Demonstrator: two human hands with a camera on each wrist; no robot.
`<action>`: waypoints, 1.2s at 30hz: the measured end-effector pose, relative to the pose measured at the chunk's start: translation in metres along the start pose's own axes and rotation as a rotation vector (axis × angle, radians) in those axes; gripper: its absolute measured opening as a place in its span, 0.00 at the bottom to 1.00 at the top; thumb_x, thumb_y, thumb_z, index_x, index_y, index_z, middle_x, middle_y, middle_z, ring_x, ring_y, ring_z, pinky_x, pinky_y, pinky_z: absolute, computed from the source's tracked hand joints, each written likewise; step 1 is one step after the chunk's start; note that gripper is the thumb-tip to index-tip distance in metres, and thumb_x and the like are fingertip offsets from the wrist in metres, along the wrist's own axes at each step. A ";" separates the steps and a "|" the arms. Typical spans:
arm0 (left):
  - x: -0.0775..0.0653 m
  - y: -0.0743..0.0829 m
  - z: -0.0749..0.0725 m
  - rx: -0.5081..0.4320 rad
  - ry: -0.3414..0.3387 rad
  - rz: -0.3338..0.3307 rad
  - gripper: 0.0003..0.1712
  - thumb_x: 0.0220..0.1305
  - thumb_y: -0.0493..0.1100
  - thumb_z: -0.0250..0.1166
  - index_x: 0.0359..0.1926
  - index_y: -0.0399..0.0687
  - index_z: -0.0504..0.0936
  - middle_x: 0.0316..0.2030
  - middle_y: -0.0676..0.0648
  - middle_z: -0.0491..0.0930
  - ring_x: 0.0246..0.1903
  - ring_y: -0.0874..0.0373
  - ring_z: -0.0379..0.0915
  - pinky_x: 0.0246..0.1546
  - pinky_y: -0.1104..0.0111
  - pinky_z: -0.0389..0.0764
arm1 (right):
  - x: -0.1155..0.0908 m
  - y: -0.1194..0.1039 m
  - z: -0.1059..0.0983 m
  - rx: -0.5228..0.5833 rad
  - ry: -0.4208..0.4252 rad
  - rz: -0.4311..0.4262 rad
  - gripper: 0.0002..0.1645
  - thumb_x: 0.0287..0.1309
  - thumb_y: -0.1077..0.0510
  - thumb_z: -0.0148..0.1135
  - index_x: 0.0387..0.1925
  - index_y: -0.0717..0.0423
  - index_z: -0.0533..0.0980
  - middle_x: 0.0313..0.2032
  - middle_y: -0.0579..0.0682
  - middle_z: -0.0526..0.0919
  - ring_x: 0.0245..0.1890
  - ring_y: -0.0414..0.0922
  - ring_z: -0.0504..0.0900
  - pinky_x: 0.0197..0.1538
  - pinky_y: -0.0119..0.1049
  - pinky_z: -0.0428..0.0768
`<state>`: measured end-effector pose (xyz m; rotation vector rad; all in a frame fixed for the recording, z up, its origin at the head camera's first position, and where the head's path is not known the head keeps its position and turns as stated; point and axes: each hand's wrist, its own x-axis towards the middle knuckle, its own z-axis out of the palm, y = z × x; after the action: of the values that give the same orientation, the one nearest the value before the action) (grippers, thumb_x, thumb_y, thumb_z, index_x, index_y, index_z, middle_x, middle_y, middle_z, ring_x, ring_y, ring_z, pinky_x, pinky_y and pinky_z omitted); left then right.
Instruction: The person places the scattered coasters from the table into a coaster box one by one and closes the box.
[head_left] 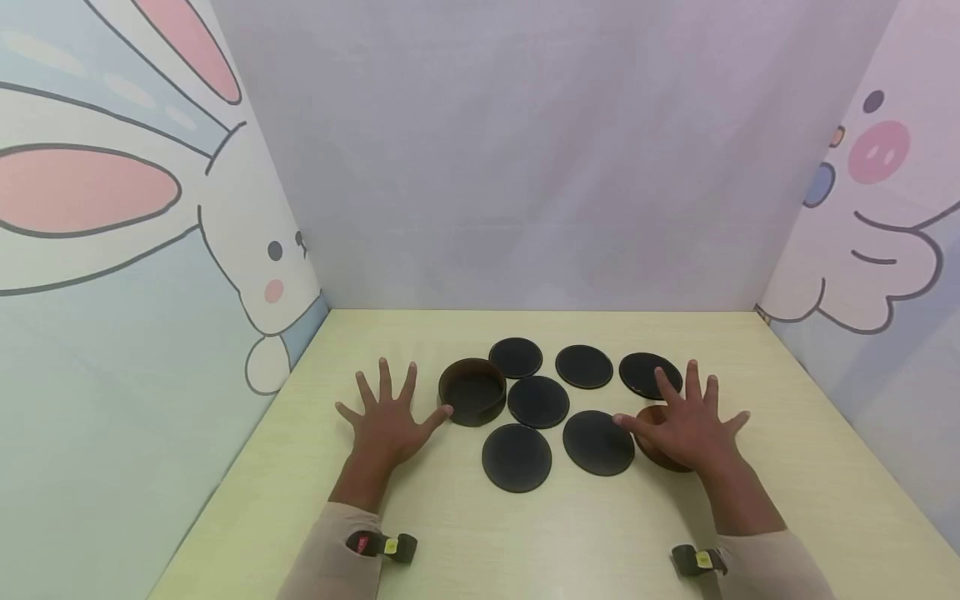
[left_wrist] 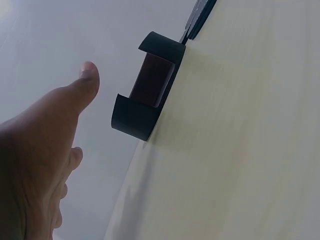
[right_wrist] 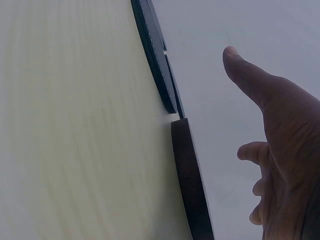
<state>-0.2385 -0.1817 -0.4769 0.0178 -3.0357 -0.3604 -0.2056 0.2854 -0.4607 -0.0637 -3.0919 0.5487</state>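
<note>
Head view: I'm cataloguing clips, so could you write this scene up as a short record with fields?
Surface: pale table
Discs: six black discs, lying flat between the hands
Container: dark round container, open-topped, beside the left hand
Second round piece: brown piece, partly hidden by the right hand
Hands: fingers spread, neither holding anything
Left wall: cartoon rabbit

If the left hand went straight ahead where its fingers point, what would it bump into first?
The left hand would probably meet the pale back wall first, though depth is unclear.
</note>
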 end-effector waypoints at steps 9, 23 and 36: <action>0.000 0.001 -0.001 -0.003 -0.002 0.001 0.66 0.61 0.91 0.51 0.90 0.64 0.48 0.89 0.33 0.32 0.85 0.18 0.24 0.67 0.07 0.34 | 0.000 0.000 0.000 0.002 0.001 0.003 0.72 0.59 0.11 0.57 0.89 0.49 0.51 0.86 0.75 0.28 0.82 0.85 0.34 0.59 1.02 0.36; 0.002 -0.003 0.007 -0.160 -0.023 0.192 0.74 0.55 0.83 0.70 0.90 0.57 0.47 0.89 0.34 0.39 0.87 0.24 0.34 0.76 0.14 0.42 | 0.002 -0.004 0.002 -0.025 0.017 -0.029 0.74 0.57 0.11 0.59 0.88 0.53 0.54 0.86 0.76 0.36 0.81 0.83 0.44 0.60 0.97 0.55; 0.015 -0.008 0.021 -0.467 -0.171 0.359 0.71 0.65 0.65 0.77 0.90 0.49 0.39 0.90 0.38 0.40 0.89 0.35 0.35 0.88 0.35 0.44 | -0.007 -0.047 0.021 -0.069 0.091 -0.150 0.74 0.53 0.10 0.62 0.86 0.52 0.60 0.81 0.72 0.57 0.76 0.76 0.60 0.58 0.79 0.73</action>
<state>-0.2549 -0.1848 -0.4974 -0.6039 -2.9405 -1.0619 -0.2006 0.2334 -0.4643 0.1387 -2.9937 0.4213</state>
